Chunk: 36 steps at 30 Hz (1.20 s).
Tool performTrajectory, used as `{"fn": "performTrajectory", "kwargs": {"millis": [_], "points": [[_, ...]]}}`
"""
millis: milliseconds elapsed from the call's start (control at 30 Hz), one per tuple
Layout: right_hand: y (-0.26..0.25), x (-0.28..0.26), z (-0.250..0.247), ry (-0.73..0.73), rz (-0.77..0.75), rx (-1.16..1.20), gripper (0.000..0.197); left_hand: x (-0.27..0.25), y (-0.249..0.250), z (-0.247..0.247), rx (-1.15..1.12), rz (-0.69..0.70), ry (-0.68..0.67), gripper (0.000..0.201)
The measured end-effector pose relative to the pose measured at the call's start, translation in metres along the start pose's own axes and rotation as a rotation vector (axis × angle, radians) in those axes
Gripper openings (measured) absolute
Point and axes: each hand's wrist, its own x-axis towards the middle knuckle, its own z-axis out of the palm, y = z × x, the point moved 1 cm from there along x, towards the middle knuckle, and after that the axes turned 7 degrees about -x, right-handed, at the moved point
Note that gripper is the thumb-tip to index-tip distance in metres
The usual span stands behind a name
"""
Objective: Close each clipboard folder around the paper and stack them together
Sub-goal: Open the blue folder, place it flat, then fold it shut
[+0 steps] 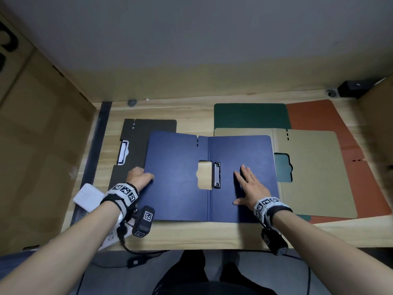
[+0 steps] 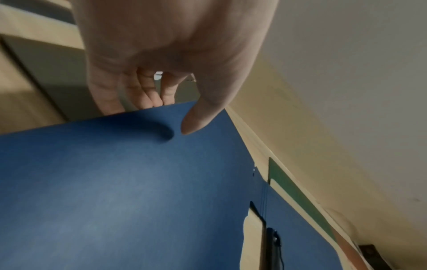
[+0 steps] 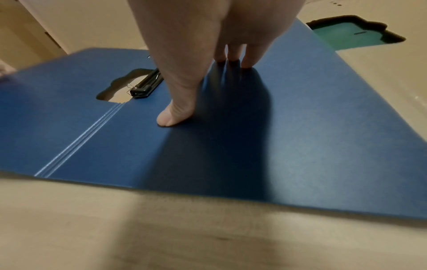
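A blue clipboard folder (image 1: 180, 177) lies open and flat in the middle of the wooden table, its black clip (image 1: 217, 175) beside the spine. My left hand (image 1: 139, 176) pinches the left flap's outer edge. In the left wrist view this hand (image 2: 166, 114) has its thumb on top of the blue folder (image 2: 115, 191) and its fingers underneath. My right hand (image 1: 248, 184) lies flat on the right half. In the right wrist view its fingers (image 3: 233, 60) press on the blue folder (image 3: 277, 146), near the clip (image 3: 145, 85).
A black folder (image 1: 136, 143) lies partly under the blue one at the left. An open tan folder (image 1: 314, 171), a green one (image 1: 251, 116) and an orange-red one (image 1: 319, 116) overlap at the right. Cardboard walls flank the table. A white object (image 1: 88, 196) sits by my left wrist.
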Motion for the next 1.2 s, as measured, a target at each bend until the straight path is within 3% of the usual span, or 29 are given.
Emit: {"fn": "performTrajectory", "kwargs": {"millis": [133, 333, 467, 600, 700, 867, 1033, 1200], "points": [[-0.001, -0.001, -0.010, -0.040, -0.021, -0.010, 0.113, -0.025, 0.035, -0.013, -0.045, 0.112, -0.172, 0.015], [0.014, -0.009, -0.058, 0.025, -0.082, 0.169, 0.070, -0.088, 0.095, -0.014, 0.039, 0.406, -0.362, 0.007], [0.027, -0.027, -0.089, 0.118, -0.108, 0.239, 0.045, -0.125, 0.130, 0.009, 0.290, 0.602, -0.463, 0.023], [0.037, -0.047, -0.107, 0.176, -0.126, 0.320, 0.035, -0.142, 0.158, 0.052, 0.424, 0.713, -0.544, 0.045], [0.041, -0.060, -0.114, 0.199, -0.135, 0.440, 0.034, -0.149, 0.167, 0.086, 0.421, 0.744, -0.616, 0.042], [0.066, -0.060, -0.094, 0.186, -0.052, 0.550, 0.034, -0.126, 0.153, 0.115, 0.438, 0.684, -0.586, 0.016], [0.094, -0.048, -0.060, 0.176, 0.156, 0.540, 0.028, -0.087, 0.096, 0.132, 0.464, 0.441, -0.511, 0.018], [0.094, -0.033, -0.030, 0.117, 0.276, 0.513, 0.035, -0.071, 0.041, 0.149, 0.358, 0.225, -0.405, 0.063]]}}
